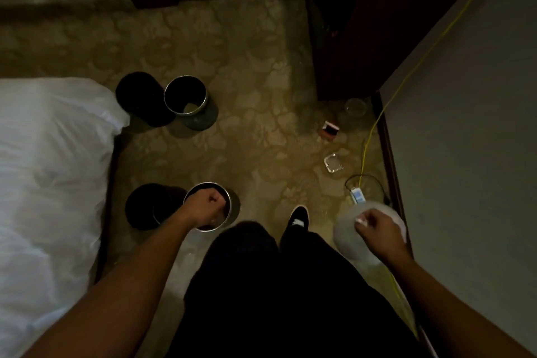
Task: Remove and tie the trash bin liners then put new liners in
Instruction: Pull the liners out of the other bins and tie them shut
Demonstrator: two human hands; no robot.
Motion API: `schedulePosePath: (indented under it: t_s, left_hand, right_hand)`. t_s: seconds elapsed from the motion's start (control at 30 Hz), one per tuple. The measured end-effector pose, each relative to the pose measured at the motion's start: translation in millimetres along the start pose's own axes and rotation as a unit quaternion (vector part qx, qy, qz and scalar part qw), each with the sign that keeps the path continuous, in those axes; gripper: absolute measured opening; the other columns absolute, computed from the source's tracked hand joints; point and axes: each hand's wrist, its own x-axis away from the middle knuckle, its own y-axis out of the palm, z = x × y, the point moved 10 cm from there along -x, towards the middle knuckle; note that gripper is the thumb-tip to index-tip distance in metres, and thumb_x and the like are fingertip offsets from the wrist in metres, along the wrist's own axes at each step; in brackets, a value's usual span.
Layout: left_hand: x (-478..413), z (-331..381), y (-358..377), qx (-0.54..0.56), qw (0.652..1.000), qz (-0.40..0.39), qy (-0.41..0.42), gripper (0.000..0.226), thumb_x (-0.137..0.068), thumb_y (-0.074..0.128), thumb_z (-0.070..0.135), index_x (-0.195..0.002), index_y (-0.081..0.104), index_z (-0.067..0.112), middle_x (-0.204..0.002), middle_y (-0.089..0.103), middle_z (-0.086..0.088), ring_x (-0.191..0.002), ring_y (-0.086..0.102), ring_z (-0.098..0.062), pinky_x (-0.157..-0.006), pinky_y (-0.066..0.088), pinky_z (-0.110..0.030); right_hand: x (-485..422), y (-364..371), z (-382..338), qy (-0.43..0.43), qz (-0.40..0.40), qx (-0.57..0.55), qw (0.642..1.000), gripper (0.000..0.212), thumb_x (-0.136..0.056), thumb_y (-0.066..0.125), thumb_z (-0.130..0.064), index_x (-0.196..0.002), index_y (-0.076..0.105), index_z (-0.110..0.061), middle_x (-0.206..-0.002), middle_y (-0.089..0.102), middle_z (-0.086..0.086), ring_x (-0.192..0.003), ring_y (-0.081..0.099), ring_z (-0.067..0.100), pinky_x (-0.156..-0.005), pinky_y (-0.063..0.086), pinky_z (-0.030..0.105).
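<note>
Two round metal trash bins stand on the patterned carpet: a near bin just ahead of my legs and a far bin beyond it. A black round container stands to the left of each, the near one and the far one. My left hand is a closed fist over the near bin's opening; nothing shows in it. My right hand grips the gathered top of a filled translucent white liner bag, which hangs beside my right leg.
A bed with white sheets fills the left. A dark wooden cabinet and a wall close the right. On the floor lie a yellow cable, a glass ashtray, a small box and a white adapter.
</note>
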Motion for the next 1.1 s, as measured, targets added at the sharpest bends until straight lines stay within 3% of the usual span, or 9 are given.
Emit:
schedulePosePath:
  t_s: [0.1,0.23,0.37,0.47,0.63,0.83,0.93,1.1]
  left_hand:
    - [-29,13,-31,0.027,0.999,0.023,-0.026,0.021,-0.096,0.057,0.021,-0.086,0.067,0.006,-0.064,0.065,-0.005,-0.064,0.064,-0.024,-0.062,0.051,-0.031]
    - [-69,14,-71,0.069,0.996,0.025,-0.059,0.022,-0.092,0.058,0.031,-0.081,0.065,0.014,-0.077,0.072,-0.009,-0.07,0.068,-0.024,-0.065,0.053,-0.034]
    - [-112,22,-119,0.116,0.989,0.021,-0.092,0.024,-0.097,0.056,0.022,-0.083,0.063,0.003,-0.075,0.068,-0.011,-0.069,0.064,-0.022,-0.061,0.046,-0.029]
    - [-163,41,-171,0.151,0.983,0.032,-0.096,0.022,-0.099,0.055,0.015,-0.078,0.057,0.008,-0.062,0.059,-0.007,-0.06,0.056,-0.02,-0.056,0.042,-0.028]
    - [-255,115,-279,0.15,0.987,0.028,-0.058,0.016,-0.1,0.052,0.011,-0.086,0.056,0.005,-0.063,0.055,-0.004,-0.051,0.05,-0.012,-0.051,0.039,-0.024]
    - [-368,234,-404,0.13,0.991,0.02,0.002,0.015,-0.097,0.056,0.02,-0.092,0.067,0.011,-0.077,0.07,-0.005,-0.068,0.064,-0.016,-0.073,0.053,-0.032]
    - [-418,293,-447,0.124,0.992,0.012,0.028,0.012,-0.098,0.054,0.019,-0.095,0.064,0.012,-0.083,0.068,-0.005,-0.07,0.063,-0.017,-0.068,0.05,-0.03]
    - [-505,365,-513,0.075,0.996,0.023,0.031,0.013,-0.092,0.059,0.024,-0.08,0.059,0.019,-0.071,0.064,-0.007,-0.053,0.056,-0.014,-0.057,0.044,-0.025]
  right_hand:
    - [-71,-32,-103,-0.075,-0.01,-0.002,0.997,0.009,-0.091,0.07,-0.015,-0.086,0.063,-0.019,-0.076,0.064,-0.005,-0.077,0.063,0.02,-0.07,0.042,0.031]
    - [-158,-69,-235,-0.154,0.0,-0.038,0.987,0.006,-0.09,0.071,-0.015,-0.086,0.065,-0.014,-0.079,0.066,-0.005,-0.074,0.059,0.008,-0.067,0.041,0.028]
    - [-248,-83,-333,-0.167,-0.003,-0.077,0.983,0.008,-0.089,0.072,-0.016,-0.09,0.066,-0.02,-0.087,0.067,-0.007,-0.08,0.062,0.013,-0.074,0.049,0.032]
    - [-314,-90,-392,-0.159,0.006,-0.086,0.983,0.012,-0.087,0.073,-0.014,-0.088,0.066,-0.024,-0.089,0.068,-0.007,-0.081,0.063,0.014,-0.077,0.051,0.034]
    - [-393,-97,-450,-0.13,0.009,-0.073,0.989,0.005,-0.089,0.072,-0.015,-0.091,0.069,-0.018,-0.093,0.07,-0.002,-0.087,0.064,0.016,-0.078,0.046,0.029]
    - [-464,-124,-482,-0.074,0.044,-0.034,0.996,0.01,-0.095,0.066,-0.019,-0.086,0.066,-0.017,-0.083,0.067,-0.002,-0.083,0.062,0.019,-0.076,0.042,0.029]
    - [-502,-138,-483,-0.028,0.048,-0.011,0.998,0.011,-0.096,0.063,-0.021,-0.087,0.066,-0.017,-0.087,0.067,0.003,-0.086,0.061,0.022,-0.078,0.042,0.031]
    - [-587,-144,-493,0.028,0.016,0.011,0.999,0.005,-0.092,0.069,-0.015,-0.096,0.068,-0.014,-0.091,0.069,0.009,-0.092,0.066,0.033,-0.081,0.047,0.036]
